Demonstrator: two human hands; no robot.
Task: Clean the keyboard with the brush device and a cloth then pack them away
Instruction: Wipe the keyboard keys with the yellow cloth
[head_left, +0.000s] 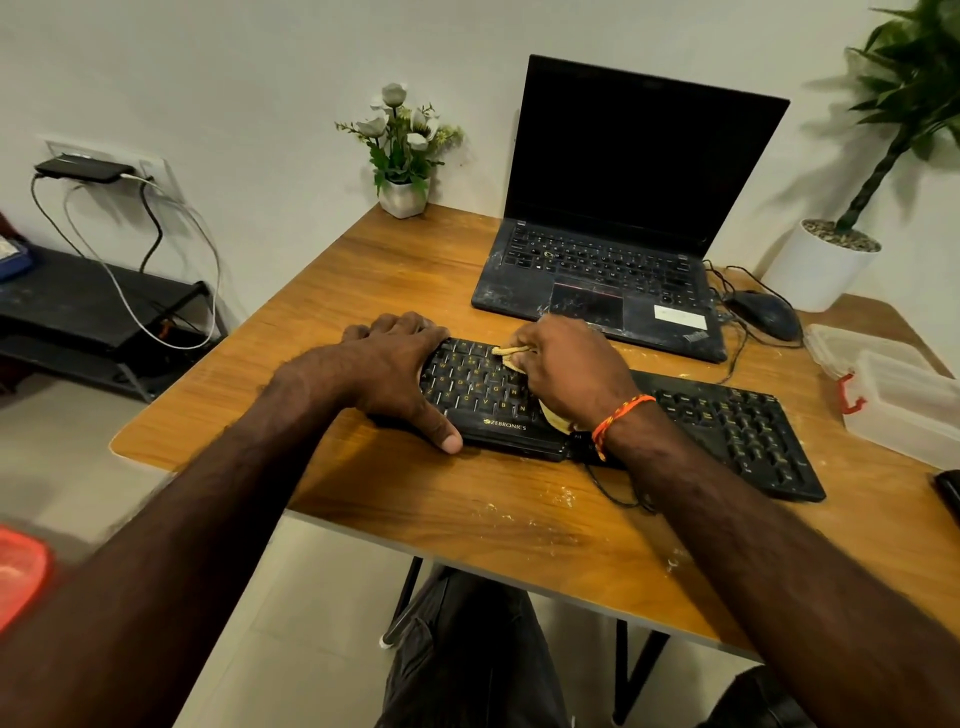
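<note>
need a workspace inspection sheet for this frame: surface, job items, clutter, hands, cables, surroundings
Surface: wooden table, pale dust specks near the front edge.
Job's things: black keyboard lies flat; yellow cloth is on its keys; brush device not seen.
Clutter: open laptop, screen dark, dusty; mouse; clear plastic box with a red latch at the right edge.
Hands: left hand grips the keyboard's left end, thumb on its front edge; right hand holds the cloth against the keys.
Cables: thin black cable loops in front of the keyboard; mouse cable behind it.
Surroundings: flower pot at the back corner; wall socket with hanging cables; large potted plant on the right.
</note>
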